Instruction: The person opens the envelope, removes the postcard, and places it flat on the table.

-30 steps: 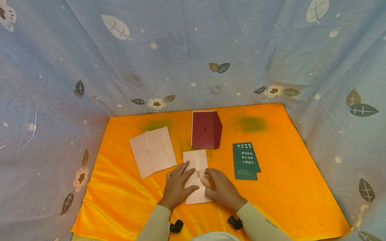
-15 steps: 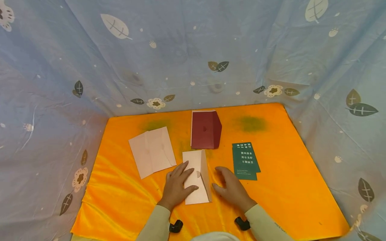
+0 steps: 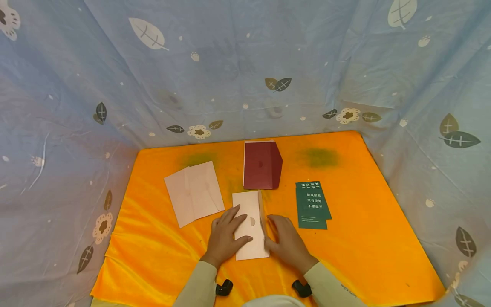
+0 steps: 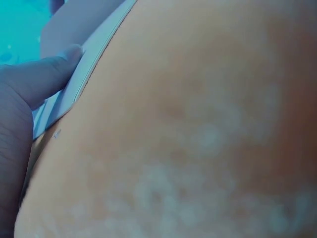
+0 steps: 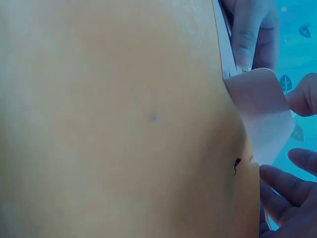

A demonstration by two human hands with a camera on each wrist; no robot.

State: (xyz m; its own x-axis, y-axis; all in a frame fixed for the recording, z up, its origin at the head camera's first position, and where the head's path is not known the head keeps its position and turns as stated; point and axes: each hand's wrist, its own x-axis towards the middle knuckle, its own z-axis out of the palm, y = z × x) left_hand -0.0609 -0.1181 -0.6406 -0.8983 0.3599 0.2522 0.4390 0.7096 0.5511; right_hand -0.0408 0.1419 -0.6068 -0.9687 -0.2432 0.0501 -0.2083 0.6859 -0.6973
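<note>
In the head view a pale pink envelope (image 3: pixel 248 204) lies lengthwise before me, its long flap (image 3: pixel 262 213) standing up along the right side. My left hand (image 3: pixel 226 236) rests on the envelope's left half, fingers spread and thumb laid across it. To the right, my right hand (image 3: pixel 289 243) is at the raised flap, fingers slightly bent. The right wrist view shows the flap (image 5: pixel 262 109) upright, with the right thumb (image 5: pixel 304 96) at its edge and the other fingers apart from the thumb. The left wrist view has the left thumb (image 4: pixel 54 69) on the envelope.
Left of the hands lie overlapping pale pink envelopes (image 3: pixel 195 194). A dark red envelope (image 3: pixel 258 166) with its flap out sits behind, a pale edge showing under it. Green printed cards (image 3: pixel 311 209) lie on the right. An orange cloth (image 3: pixel 368 238) covers the table; patterned curtains (image 3: pixel 238 64) surround it.
The right hand was on the flap, drew away to the right while the flap rose, then came back to the flap, which now stands more upright. The left hand has stayed put.
</note>
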